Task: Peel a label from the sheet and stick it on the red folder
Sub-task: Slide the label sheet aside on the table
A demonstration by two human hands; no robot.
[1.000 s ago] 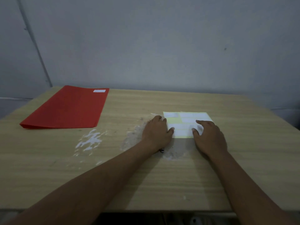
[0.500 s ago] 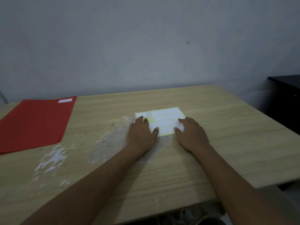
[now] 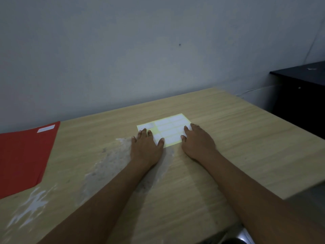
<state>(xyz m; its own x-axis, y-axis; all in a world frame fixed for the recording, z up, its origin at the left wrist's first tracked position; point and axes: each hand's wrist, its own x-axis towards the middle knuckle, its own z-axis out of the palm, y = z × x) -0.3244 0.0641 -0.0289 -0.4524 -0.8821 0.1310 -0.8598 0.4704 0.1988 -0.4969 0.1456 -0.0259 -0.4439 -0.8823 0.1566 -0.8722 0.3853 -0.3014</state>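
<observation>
Resting flat on a wooden table [image 3: 228, 138], the label sheet [image 3: 168, 128] lies near the middle of the head view, its pale yellow backing carrying rows of white labels, with bare yellow strips showing at its left part. Left hand [image 3: 146, 147] lies palm down on the near-left corner of the sheet, fingers spread and extended, thumb tip on the near edge; it pins the sheet but grips nothing. Right hand [image 3: 197, 143] lies palm down at the near-right edge of the sheet, fingers loosely extended, with its fingertips [image 3: 186, 128] on the right-hand labels; whether a label corner is lifted under them cannot be told. Both forearms run in from the near edge of the frame. Red folder [image 3: 22, 155] lies flat at the far left of the table, well apart from the sheet and both hands, partly cut by the frame edge. One white label [image 3: 46, 128] is already stuck near the folder's far-right corner. Whitish scuffed patches [image 3: 112, 161] mark the tabletop between folder and sheet, some beneath the left forearm. Beyond the table's right side stands a dark cabinet [image 3: 299, 92] against a plain grey wall [image 3: 140, 50].
</observation>
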